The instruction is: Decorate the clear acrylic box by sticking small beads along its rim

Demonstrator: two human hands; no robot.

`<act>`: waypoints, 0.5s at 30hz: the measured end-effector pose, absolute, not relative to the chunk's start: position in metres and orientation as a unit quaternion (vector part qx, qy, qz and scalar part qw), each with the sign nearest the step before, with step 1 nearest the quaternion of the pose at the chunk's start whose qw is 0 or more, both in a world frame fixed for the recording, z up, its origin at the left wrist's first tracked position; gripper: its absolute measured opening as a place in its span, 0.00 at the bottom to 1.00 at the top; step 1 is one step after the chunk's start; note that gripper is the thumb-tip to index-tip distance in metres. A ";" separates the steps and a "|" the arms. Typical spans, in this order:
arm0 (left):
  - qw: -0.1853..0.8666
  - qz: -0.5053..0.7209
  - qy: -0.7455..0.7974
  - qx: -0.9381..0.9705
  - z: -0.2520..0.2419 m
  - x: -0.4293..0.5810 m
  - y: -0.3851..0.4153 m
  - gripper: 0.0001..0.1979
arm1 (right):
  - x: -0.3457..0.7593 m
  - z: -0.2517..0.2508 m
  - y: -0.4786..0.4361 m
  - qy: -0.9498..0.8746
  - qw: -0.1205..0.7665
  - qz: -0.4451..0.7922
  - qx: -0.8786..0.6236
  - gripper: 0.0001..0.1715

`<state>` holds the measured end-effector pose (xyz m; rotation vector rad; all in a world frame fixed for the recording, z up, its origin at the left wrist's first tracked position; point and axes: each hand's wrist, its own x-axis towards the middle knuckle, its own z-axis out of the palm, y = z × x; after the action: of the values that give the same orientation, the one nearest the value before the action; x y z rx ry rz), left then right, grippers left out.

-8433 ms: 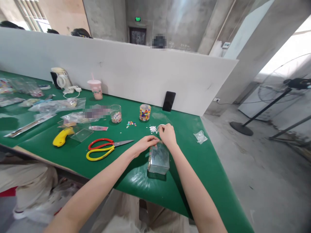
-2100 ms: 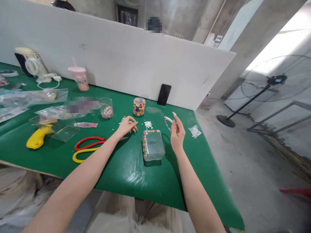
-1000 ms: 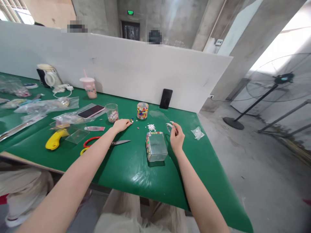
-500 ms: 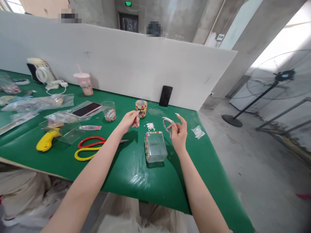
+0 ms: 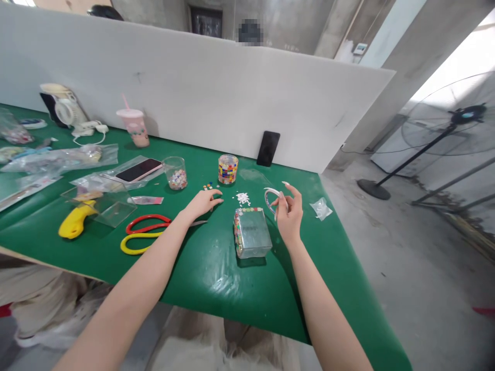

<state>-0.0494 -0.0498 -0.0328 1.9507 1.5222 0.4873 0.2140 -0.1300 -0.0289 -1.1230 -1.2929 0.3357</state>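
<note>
My right hand holds a thin roll of tape upright between thumb and fingers, above the table at the right of a clear square box. Colourful small pieces cover the box's left side and line its far edge. My left hand is low over the table with fingers stretched and apart, and I see nothing in it. Just beyond it lie a few small coloured pieces. White scraps form a little pile between my hands. Behind them stands a round container covered in coloured mosaic.
Scissors with red and yellow handles lie partly under my left forearm. A clear cup of beads, a pink phone, a yellow tool and a drink cup are leftward. A black phone leans on the white partition.
My left hand has moved down and left, away from the mosaic container, and its curled fingers have spread; coloured pieces now show beside it. My right hand still holds the tape.
</note>
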 end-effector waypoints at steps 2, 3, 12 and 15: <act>0.286 0.180 0.577 0.743 -0.035 -0.045 -0.049 0.14 | 0.214 -0.028 -0.130 -0.566 0.643 0.147 -0.494 0.20; 0.277 0.182 0.582 0.742 -0.036 -0.044 -0.048 0.15 | 0.214 -0.028 -0.130 -0.566 0.643 0.147 -0.494 0.20; 0.275 0.222 0.633 0.689 -0.041 -0.045 -0.045 0.15 | 0.214 -0.027 -0.131 -0.568 0.640 0.149 -0.496 0.19; 0.287 0.236 0.650 0.663 -0.039 -0.051 -0.046 0.15 | 0.214 -0.026 -0.132 -0.570 0.639 0.153 -0.494 0.18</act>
<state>-0.0510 -0.0456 -0.0386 1.7720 1.7362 0.6300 0.2142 -0.1317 -0.0258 -1.1272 -1.3011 0.3482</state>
